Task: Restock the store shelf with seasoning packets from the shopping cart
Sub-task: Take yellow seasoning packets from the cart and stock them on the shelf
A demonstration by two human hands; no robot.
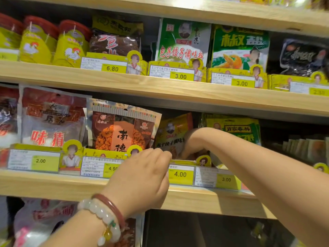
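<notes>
The right hand (193, 147) reaches behind the yellow seasoning packet (173, 132) on the middle shelf (53, 184) — its grip hidden, cannot tell. The left hand (142, 175) — fingers curled, grip unclear — touches the price-tag rail (181, 173).

Location: a retail shop, grocery aisle. Tiered wooden shelves (160, 86) carry upright seasoning packets (183, 41) and red-lidded tubs (71, 43) arranged in rows. Yellow price tags (180, 174), printed 6.80, 3.00, 4.00 and 2.00, are mounted along each shelf edge under the goods.
</notes>
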